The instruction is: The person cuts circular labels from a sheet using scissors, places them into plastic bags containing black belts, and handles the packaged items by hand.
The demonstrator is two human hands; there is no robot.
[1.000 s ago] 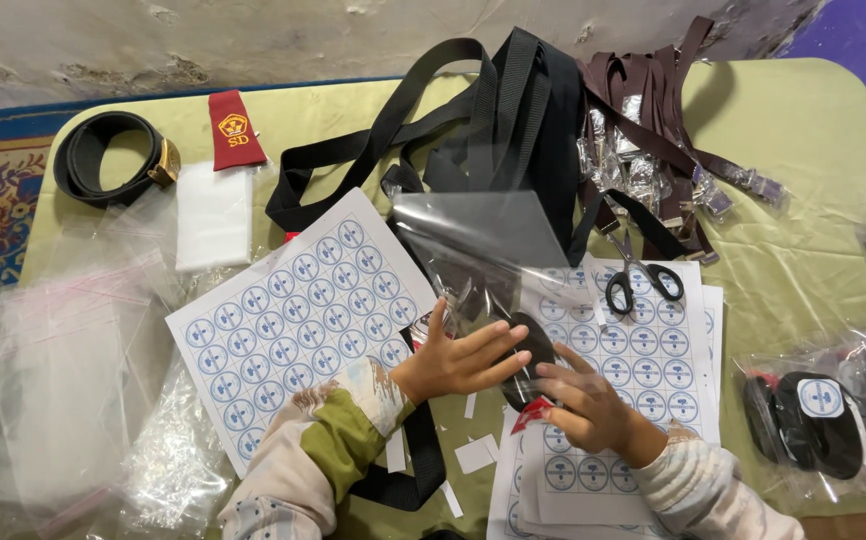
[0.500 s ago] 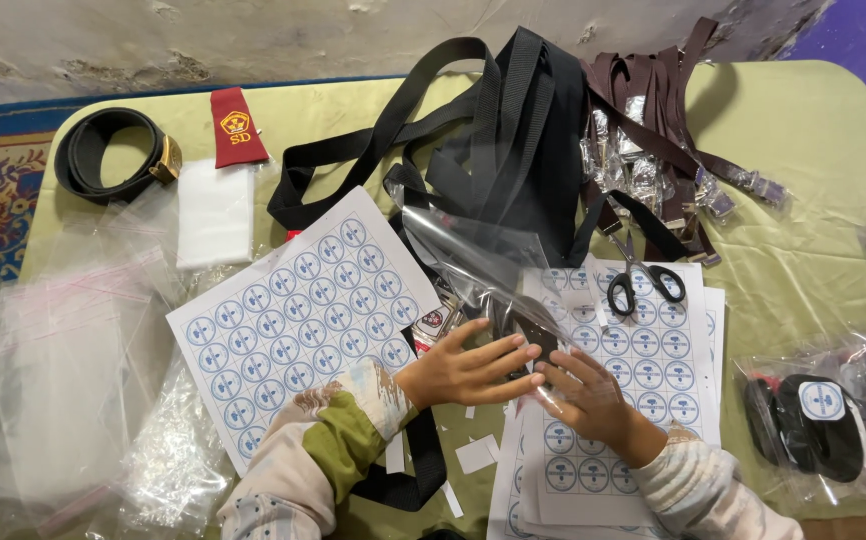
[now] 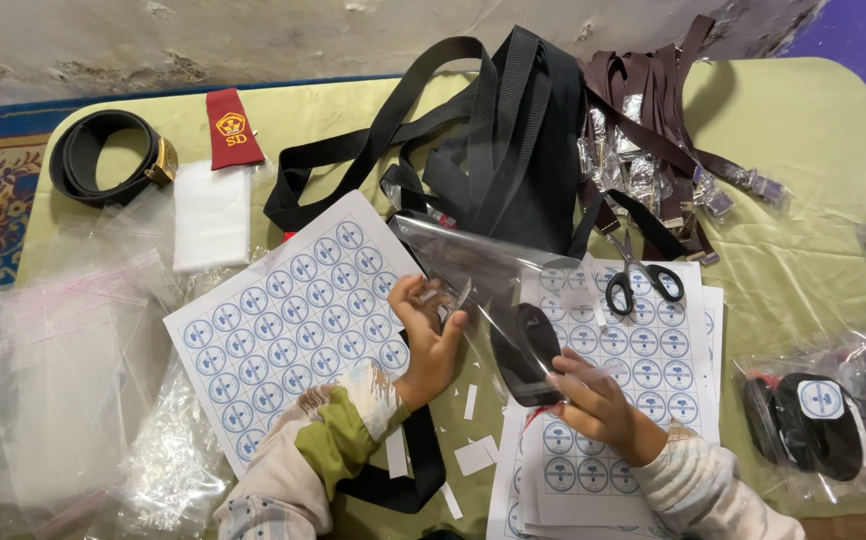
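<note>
**Rolled belt lying between both hands, half inside the clear bag**

The green table cover (image 3: 813, 150) is spreading out beyond both hands. Far side of the hands: a heap of black straps (image 3: 513, 140), with brown straps (image 3: 653, 90) to its right. Under and left of the left hand, a sheet of round blue stickers (image 3: 293, 330) is lying tilted; a second sticker sheet (image 3: 643, 370) is sitting under the right hand, scissors (image 3: 638, 280) resting on its far edge.

The clear plastic bag (image 3: 473, 270) is running on a diagonal, its mouth near the left hand and its body stretching away up-left to down-right toward the right hand. The left hand (image 3: 428, 340) is curling loosely, fingers pinching the bag's edge and holding it up. The right hand (image 3: 598, 405) is closing its fingertips on the near end of the black rolled belt (image 3: 525, 350), which is standing just beyond that hand, long axis pointing away from the person, slightly leaning left. The belt is touching the right hand and sitting a little apart from the left, so the right hand is the nearer one. Whether the belt is fully inside the film cannot be told.
</note>
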